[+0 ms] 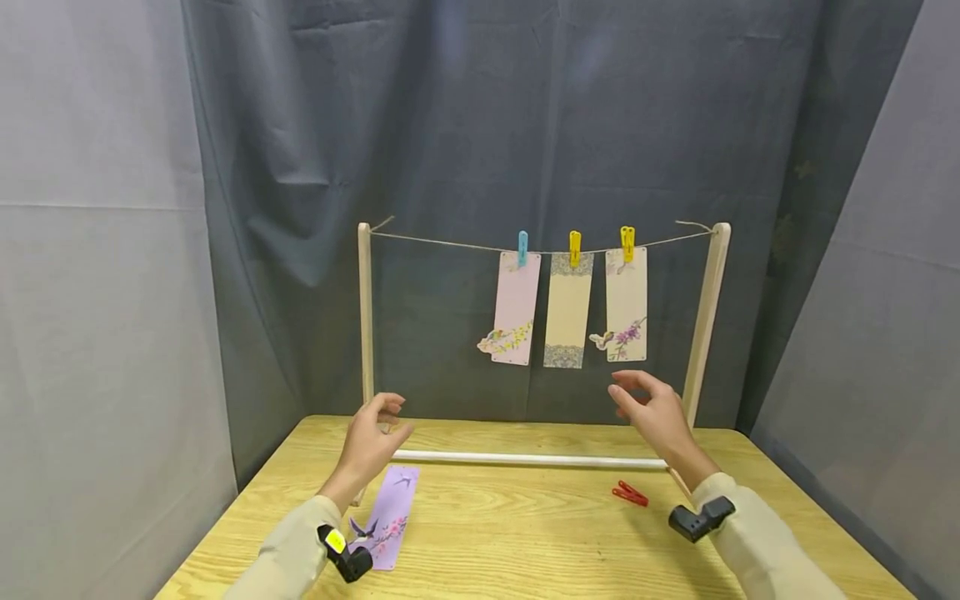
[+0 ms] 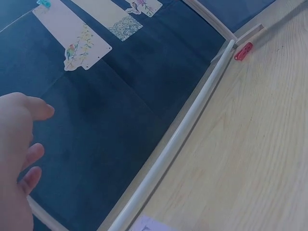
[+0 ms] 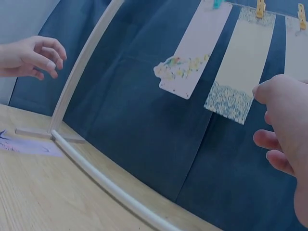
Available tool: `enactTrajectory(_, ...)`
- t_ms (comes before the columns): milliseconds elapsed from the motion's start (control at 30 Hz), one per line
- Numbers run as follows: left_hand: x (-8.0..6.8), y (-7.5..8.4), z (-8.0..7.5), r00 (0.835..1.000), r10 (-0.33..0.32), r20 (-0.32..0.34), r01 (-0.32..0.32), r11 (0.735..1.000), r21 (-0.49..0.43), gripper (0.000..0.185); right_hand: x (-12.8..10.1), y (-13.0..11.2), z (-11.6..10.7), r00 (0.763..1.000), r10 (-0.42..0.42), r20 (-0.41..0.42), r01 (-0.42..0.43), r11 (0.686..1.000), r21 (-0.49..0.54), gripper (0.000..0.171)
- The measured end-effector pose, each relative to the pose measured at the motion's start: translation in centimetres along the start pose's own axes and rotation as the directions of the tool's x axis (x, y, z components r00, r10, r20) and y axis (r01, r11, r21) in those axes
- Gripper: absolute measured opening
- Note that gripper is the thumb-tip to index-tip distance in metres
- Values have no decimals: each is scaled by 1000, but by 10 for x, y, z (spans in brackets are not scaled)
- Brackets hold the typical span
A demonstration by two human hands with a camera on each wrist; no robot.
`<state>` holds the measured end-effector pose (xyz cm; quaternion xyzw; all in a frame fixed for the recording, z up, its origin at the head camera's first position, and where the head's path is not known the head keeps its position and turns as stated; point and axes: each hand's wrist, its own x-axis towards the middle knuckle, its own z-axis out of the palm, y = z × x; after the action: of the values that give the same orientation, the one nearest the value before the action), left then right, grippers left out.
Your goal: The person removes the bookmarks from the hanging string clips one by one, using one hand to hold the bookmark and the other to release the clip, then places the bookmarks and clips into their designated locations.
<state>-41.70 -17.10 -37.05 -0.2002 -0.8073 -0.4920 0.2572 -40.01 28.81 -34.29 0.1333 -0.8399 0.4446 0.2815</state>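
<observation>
My left hand [image 1: 373,437] hovers above the table's left side with loosely bent fingers and nothing in them. Below it lies a purple bookmark [image 1: 393,508] printed with swallows and pink blossom. On the right, my right hand [image 1: 656,417] is raised under the hanging cards, also holding nothing. A pink bookmark [image 1: 516,304] hangs from the string by a blue clothespin [image 1: 522,248]. Beside it hang a cream bookmark with lace-patterned ends [image 1: 567,308] and a cream floral bookmark [image 1: 627,300], each on a yellow clothespin [image 1: 575,248]. A red clothespin [image 1: 630,493] lies on the table near my right forearm.
The string [image 1: 442,242] runs between two wooden posts, the left one [image 1: 366,317] and the right one [image 1: 707,321]. A white bar [image 1: 525,458] joins them low across the wooden table [image 1: 517,533]. Dark cloth [image 1: 465,125] hangs behind.
</observation>
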Motion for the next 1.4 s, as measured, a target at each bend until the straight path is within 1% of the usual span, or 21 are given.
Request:
enactTrajectory(100, 5, 3, 4, 1000, -22, 13, 22, 1000, 7, 40, 6, -6, 2, 1000, -12, -1, 12, 1000, 9, 42)
enactTrajectory(233, 12, 7, 9, 998, -47, 29, 47, 999, 16, 42, 13, -12, 5, 999, -22, -35, 22, 1000, 19, 41)
enactTrajectory(367, 18, 10, 14, 998, -58, 39, 57, 998, 20, 43, 17, -17, 6, 997, -30, -70, 30, 1000, 2, 37)
enactTrajectory(533, 26, 9, 20, 997, -59, 41, 59, 998, 11, 45, 24, -24, 7, 997, -44, -71, 43, 999, -14, 36)
enactTrajectory(667, 32, 9, 25, 996, -72, 50, 73, 997, -16, 49, 31, -32, 8, 998, -43, -48, 43, 999, 7, 39)
enactTrajectory(800, 40, 11, 29, 994, -88, 70, 91, 995, -48, 52, 36, -40, 8, 1000, -29, 12, 29, 999, 28, 44)
enactTrajectory(867, 44, 13, 29, 992, -97, 81, 102, 993, -54, 53, 38, -43, 9, 999, -14, 40, 12, 999, 32, 47)
enactTrajectory(967, 51, 15, 31, 991, -102, 86, 106, 993, -48, 55, 41, -45, 9, 998, 5, 62, -7, 999, 36, 48)
enactTrajectory(1067, 57, 18, 33, 990, -109, 89, 114, 992, -54, 57, 44, -47, 9, 998, 10, 66, -12, 999, 38, 48)
enactTrajectory(1167, 62, 21, 36, 989, -116, 88, 122, 990, -73, 58, 46, -49, 9, 997, 18, 70, -22, 998, 66, 49)
enactTrajectory(1400, 67, 26, 46, 984, -130, 119, 141, 986, -91, 62, 50, -56, 11, 996, 55, 65, -63, 990, 124, 53)
